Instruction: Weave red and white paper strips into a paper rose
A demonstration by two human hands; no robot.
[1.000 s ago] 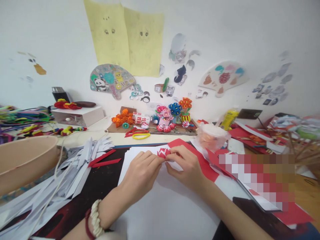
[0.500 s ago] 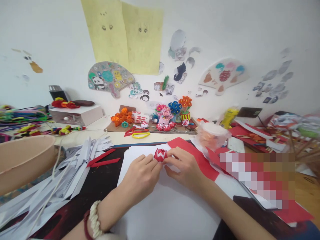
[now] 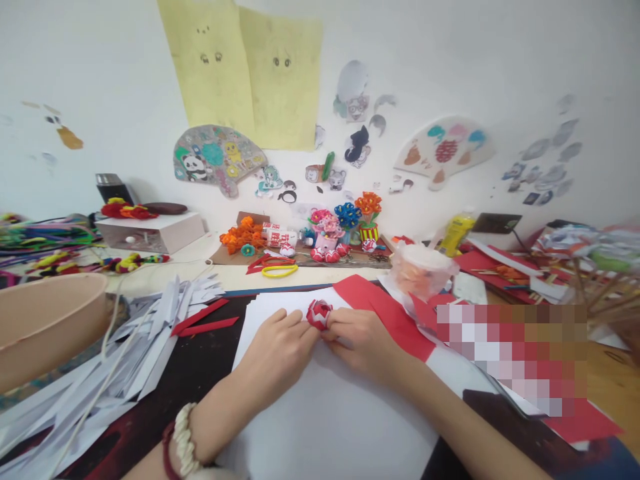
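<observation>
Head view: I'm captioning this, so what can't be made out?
Head view, now:
Red-and-white piece: lower sides, hidden by the left hand and right hand.
Beige basin: left part, cut off by the frame edge.
Yellow bottle: label text, too small and blurred.
Rightmost red sheet: partly covered by pixelation.

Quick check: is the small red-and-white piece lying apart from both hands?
No, the red-and-white piece is held between the left hand and right hand.
</observation>
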